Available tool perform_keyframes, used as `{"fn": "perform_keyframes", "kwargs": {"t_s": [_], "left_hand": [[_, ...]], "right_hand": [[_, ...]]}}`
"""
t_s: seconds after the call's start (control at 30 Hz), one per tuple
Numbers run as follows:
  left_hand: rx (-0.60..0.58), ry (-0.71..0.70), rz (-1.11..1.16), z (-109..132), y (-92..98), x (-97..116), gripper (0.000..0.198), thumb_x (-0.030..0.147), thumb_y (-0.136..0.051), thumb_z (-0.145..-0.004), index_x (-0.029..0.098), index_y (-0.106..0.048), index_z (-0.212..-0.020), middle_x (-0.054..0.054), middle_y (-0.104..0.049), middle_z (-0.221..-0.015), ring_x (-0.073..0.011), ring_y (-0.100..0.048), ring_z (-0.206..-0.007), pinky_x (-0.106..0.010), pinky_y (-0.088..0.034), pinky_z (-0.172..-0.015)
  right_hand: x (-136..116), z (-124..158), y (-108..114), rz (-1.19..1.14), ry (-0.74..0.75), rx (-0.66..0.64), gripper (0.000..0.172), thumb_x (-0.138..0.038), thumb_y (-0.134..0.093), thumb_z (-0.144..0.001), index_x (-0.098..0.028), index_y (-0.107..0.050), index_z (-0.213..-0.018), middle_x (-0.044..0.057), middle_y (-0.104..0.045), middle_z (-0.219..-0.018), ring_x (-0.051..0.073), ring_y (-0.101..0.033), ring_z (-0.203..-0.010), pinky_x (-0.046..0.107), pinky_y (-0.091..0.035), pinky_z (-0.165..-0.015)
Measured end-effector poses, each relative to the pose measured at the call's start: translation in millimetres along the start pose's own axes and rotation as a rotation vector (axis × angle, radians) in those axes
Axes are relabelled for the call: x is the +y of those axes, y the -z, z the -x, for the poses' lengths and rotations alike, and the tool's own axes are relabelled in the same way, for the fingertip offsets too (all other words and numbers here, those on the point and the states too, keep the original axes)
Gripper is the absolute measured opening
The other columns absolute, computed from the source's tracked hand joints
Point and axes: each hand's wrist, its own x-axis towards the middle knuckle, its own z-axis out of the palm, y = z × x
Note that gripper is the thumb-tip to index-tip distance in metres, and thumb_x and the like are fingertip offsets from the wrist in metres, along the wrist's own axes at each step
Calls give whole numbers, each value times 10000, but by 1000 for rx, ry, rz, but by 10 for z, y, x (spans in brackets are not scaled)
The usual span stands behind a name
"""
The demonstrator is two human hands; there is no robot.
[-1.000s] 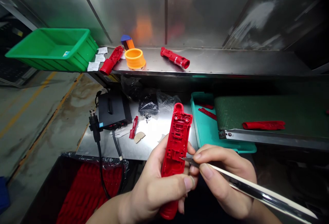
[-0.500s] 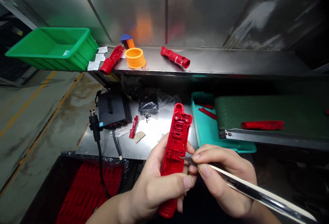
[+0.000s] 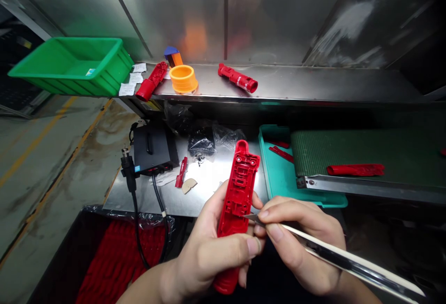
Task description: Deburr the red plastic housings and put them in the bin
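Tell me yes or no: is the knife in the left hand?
No: the right hand holds the knife; the left hand grips the red casing.

Brushed steel wall panels [image 3: 265, 16] fill 12 o'clock, with a long steel shelf [image 3: 313, 83] running along their foot. At 9 o'clock lies a stained concrete floor [image 3: 45, 192] marked by yellow lines [image 3: 71, 157]. A steel bench [image 3: 120, 197] sits below the shelf, a green conveyor belt [image 3: 348, 148] runs at 3 o'clock, and bright light glares off the steel.
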Motion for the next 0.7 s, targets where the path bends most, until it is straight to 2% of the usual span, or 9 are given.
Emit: {"fn": "perform_keyframes", "kwargs": {"t_s": [0.13,0.33,0.5,0.7], "left_hand": [[-18,2,10,-14,18,-2,418,244,-795,-851,206,-534,-1175,19,-657,-847,-31,-537,-438,-125,-424,-417],[-47,25,33,-14,6,-3,436,232,-793,-846,216,-522,-1187,7,-673,-902,-25,-543,-438,-122,-412,-410],[-27,19,32,1,-1,-14,438,243,-804,-839,206,-531,-1180,-17,-664,-964,-28,-554,-453,-127,-412,-406],[-55,-9,60,-14,18,-12,388,193,-774,-870,206,-551,-1187,-14,-665,-968,-15,-559,-472,-105,-415,-427]], "right_hand": [[2,10,-3,-11,-4,26,318,-40,-640,-845,-262,-770,-1032,-8,-777,-728,180,-758,-655,274,-653,-672],[-4,34,-7,-48,-16,91,268,-60,-668,-848,-253,-772,-1001,7,-773,-706,199,-756,-614,293,-655,-634],[-12,19,-15,-64,-28,70,264,-60,-668,-866,-245,-776,-1019,14,-767,-678,205,-752,-598,286,-649,-578],[-3,10,-28,-39,-17,76,322,-29,-658,-834,-258,-783,-1023,-7,-772,-700,182,-761,-626,264,-655,-637]]}}
